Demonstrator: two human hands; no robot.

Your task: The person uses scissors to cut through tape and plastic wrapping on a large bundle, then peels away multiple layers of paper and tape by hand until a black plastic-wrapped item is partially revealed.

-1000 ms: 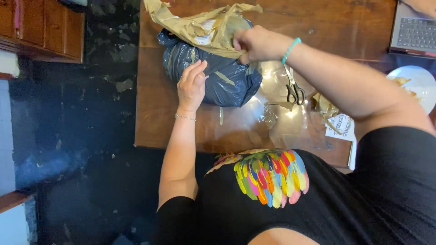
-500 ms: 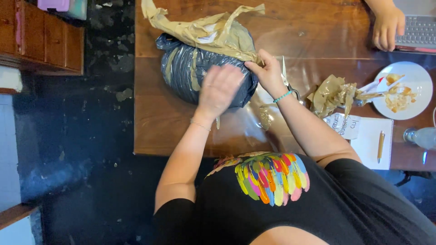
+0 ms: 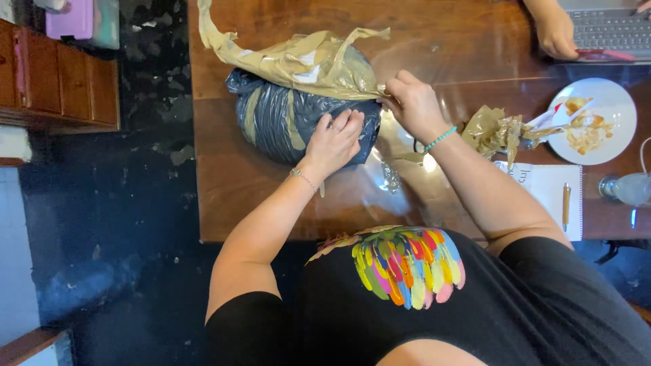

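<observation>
A round parcel wrapped in dark blue plastic (image 3: 274, 118) lies on the wooden table (image 3: 230, 183). Brown packing tape (image 3: 298, 61) hangs loose over its top in a crumpled strip. My left hand (image 3: 336, 142) rests flat on the near right side of the parcel, fingers spread on the plastic. My right hand (image 3: 413, 102) pinches the end of the tape strip at the parcel's right edge. A turquoise bead bracelet sits on my right wrist.
A crumpled wad of brown tape (image 3: 498, 132) lies right of my arm, next to a white plate (image 3: 610, 102) with food scraps. A notepad with a pen (image 3: 566, 203) and a clear bottle (image 3: 627, 188) sit further right. Another person's hand (image 3: 553, 30) rests by a laptop (image 3: 610, 27).
My left hand came down from the air onto the parcel's near side. My right hand shifted slightly up, still gripping the tape end. The view moved a little to the right.
</observation>
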